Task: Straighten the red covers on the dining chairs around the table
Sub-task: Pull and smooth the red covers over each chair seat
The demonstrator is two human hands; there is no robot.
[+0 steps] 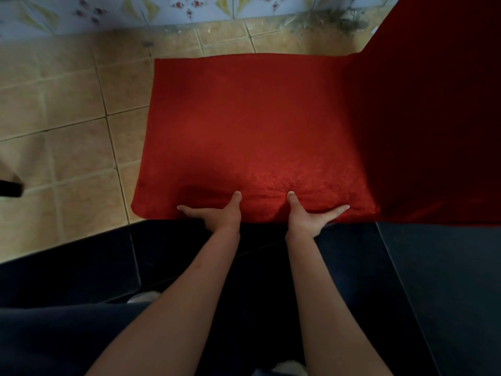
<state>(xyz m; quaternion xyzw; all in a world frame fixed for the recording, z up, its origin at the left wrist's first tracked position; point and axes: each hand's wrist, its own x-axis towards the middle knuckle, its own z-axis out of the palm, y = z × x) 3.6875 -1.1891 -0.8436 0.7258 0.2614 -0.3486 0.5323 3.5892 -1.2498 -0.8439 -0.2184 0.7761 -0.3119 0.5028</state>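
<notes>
The red cover [254, 131] lies spread over a chair seat in the middle of the frame, its cloth mostly smooth, with a slight puckering along the near edge where my hands meet it. On the right of the frame the same red cloth runs up the chair back [433, 104], which stands in deep shadow.

My left hand [217, 214] rests on the near edge of the cover, lower centre of the frame, thumb pointing up onto the seat and fingers stretched flat toward the left along the edge. My right hand [309, 215] sits just beside it, thumb likewise up on the seat and fingers laid straight toward the right. Neither grip is clenched: both are flat and released, pressing on the cloth without pinching it. The cover lies ahead of and under both hands, and the two thumbs stand a little apart with a small fold of cloth between them.

Below the hands my forearms reach up from the bottom of the frame, over my dark blue clothing [81, 335]. To the right, under the red cloth, a dark surface [447, 280] fills the lower right corner; I cannot tell what it is.

Beyond the seat, the tan tiled floor [67, 118] takes up the left of the frame, and a patterned tiled wall [135, 9] runs along the top. A dark object [9, 188] pokes in at the left edge, too cut off to identify.
</notes>
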